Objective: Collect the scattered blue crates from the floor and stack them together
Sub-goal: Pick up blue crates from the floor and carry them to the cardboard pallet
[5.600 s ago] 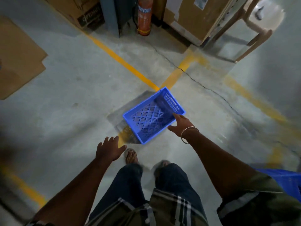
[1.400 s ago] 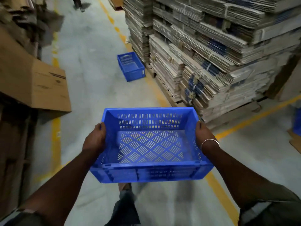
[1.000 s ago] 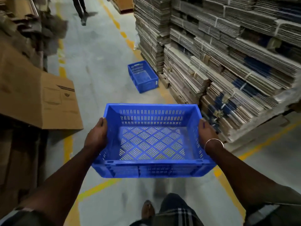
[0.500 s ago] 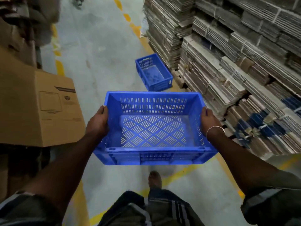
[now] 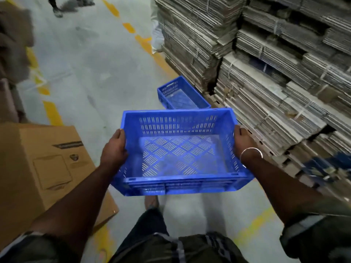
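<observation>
We carry empty blue crate (image 5: 180,150) level at waist, left hand (image 5: 114,149) and right hand (image 5: 242,142) clamped on opposite short walls for balance. Second crate (image 5: 182,95) sits on floor (image 5: 91,73) ahead, beside cardboard stacks (image 5: 266,63); likely stacking target.

A cardboard box (image 5: 43,168) is sitting at my left; bundled flat cartons (image 5: 275,59) are towering at my right.
</observation>
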The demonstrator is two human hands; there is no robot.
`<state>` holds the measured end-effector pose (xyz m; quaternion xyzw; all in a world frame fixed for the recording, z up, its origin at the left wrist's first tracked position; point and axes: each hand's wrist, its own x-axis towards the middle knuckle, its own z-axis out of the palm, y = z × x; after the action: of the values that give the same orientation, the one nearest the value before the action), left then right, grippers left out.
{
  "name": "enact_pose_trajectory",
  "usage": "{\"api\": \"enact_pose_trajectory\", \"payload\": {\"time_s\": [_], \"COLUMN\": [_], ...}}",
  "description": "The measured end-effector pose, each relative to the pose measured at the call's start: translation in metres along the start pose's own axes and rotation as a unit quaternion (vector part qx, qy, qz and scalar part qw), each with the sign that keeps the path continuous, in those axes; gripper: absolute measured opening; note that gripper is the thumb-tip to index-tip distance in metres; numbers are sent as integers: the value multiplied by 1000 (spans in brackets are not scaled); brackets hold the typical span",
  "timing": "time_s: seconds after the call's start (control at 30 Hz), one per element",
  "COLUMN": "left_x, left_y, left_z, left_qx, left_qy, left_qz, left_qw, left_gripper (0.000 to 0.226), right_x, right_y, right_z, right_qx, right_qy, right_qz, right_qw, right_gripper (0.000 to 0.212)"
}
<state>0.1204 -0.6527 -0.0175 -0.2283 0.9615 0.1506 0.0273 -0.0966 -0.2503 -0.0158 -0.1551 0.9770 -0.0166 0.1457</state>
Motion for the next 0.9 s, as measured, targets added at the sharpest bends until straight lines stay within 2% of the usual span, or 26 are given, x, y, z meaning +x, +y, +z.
{"api": "enact_pose_trajectory", "payload": {"time_s": [0.13, 0.33, 0.57, 0.9], "left_x": [101, 264, 450, 667], "left_y": [-44, -57, -40, -30], "left_z": [-42, -74, -45, -17], "left_qx": [9, 18, 74, 127], "left_qy": [-24, -43, -77, -148], "left_qz": [49, 125, 180, 253], "left_qw": [998, 991, 978, 947], "left_gripper": [49, 53, 83, 76], "right_x": [52, 126, 242, 355], "right_y": [-57, -102, -119, -181], "right_z": [-7, -13, 13, 32], "right_qx": [22, 74, 133, 176], "right_qy": [11, 13, 24, -7], "right_qz": [41, 121, 209, 338], "right_qw": [999, 990, 968, 924], "right_gripper": [74, 74, 76, 73]}}
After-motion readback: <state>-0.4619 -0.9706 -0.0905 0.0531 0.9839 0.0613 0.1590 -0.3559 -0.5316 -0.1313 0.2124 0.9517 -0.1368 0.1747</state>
